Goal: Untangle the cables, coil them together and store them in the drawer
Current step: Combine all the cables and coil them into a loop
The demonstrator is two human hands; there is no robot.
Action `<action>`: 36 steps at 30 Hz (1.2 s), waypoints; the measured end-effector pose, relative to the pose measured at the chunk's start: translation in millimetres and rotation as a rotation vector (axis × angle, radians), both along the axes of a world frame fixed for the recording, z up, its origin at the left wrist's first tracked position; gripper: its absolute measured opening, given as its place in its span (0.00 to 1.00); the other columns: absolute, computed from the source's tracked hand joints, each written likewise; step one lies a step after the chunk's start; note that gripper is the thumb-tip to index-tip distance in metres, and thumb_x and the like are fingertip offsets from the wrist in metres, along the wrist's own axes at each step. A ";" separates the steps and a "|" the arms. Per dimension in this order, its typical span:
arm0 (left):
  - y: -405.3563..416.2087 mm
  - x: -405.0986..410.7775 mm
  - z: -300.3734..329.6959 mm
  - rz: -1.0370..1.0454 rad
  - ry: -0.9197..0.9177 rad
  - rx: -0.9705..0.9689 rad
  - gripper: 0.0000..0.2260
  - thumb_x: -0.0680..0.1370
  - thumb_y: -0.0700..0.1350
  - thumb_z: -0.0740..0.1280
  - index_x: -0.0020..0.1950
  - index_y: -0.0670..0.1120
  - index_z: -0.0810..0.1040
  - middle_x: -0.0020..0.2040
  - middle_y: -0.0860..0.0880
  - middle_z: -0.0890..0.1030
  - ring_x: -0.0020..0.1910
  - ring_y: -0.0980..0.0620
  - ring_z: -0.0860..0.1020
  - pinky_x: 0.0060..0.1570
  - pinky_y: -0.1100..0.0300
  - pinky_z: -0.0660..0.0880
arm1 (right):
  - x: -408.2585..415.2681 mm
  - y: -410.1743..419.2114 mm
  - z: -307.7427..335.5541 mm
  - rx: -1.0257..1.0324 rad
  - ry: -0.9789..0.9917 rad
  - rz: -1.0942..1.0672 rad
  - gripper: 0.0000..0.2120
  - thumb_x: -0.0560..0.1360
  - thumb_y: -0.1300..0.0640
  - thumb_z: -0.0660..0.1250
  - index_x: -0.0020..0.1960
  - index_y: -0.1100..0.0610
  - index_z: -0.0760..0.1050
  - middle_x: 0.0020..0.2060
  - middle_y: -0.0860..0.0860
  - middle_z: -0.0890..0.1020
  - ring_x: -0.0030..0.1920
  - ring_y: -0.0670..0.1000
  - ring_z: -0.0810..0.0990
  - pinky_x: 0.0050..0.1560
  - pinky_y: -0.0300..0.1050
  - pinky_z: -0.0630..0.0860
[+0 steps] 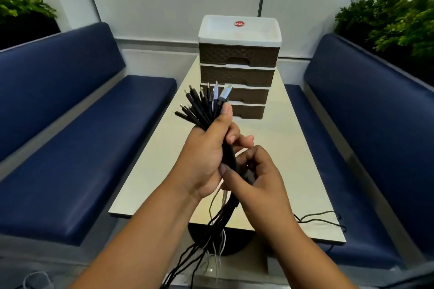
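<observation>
Both hands hold the cables [229, 157] above the surface [150, 171]. My left hand [206, 155] has its grip closed round the bundle just below the plug ends, which fan upward. My right hand [256, 180] has its grip pinched on the strands directly beneath. Loose tails hang past the surface edge toward the floor; one strand lies on the surface at right. I judge the cables light, limp and prone to snagging; take hold near the plugs, then feed the slack hand over hand. All drawers [237, 75] stand shut, well ahead.
</observation>
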State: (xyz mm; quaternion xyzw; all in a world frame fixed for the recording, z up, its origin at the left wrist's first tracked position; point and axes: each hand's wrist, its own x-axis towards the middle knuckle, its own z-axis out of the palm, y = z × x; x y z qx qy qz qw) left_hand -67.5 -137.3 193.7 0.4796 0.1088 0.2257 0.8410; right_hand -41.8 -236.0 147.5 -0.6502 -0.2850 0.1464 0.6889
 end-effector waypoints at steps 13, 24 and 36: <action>43.0 26.8 85.6 -0.115 -0.072 -0.077 0.20 0.78 0.43 0.65 0.28 0.51 0.64 0.22 0.55 0.56 0.18 0.59 0.53 0.19 0.66 0.50 | 27.7 -2.6 -14.3 -0.360 -0.183 0.295 0.22 0.68 0.44 0.76 0.59 0.45 0.74 0.55 0.44 0.82 0.57 0.41 0.79 0.58 0.37 0.75; 45.6 46.3 74.2 -0.134 -0.144 -0.178 0.20 0.79 0.48 0.65 0.29 0.52 0.60 0.21 0.55 0.55 0.19 0.58 0.53 0.18 0.66 0.51 | 4.7 -16.8 -117.4 -0.668 0.171 0.497 0.16 0.75 0.44 0.68 0.61 0.43 0.73 0.59 0.45 0.80 0.59 0.39 0.77 0.67 0.42 0.71; 13.7 23.0 68.1 -0.275 -0.064 -0.095 0.22 0.79 0.49 0.63 0.27 0.51 0.61 0.21 0.55 0.54 0.18 0.59 0.53 0.19 0.67 0.49 | 38.2 -41.6 1.7 -0.354 0.015 0.415 0.46 0.62 0.37 0.77 0.75 0.46 0.62 0.71 0.41 0.71 0.71 0.42 0.68 0.73 0.46 0.64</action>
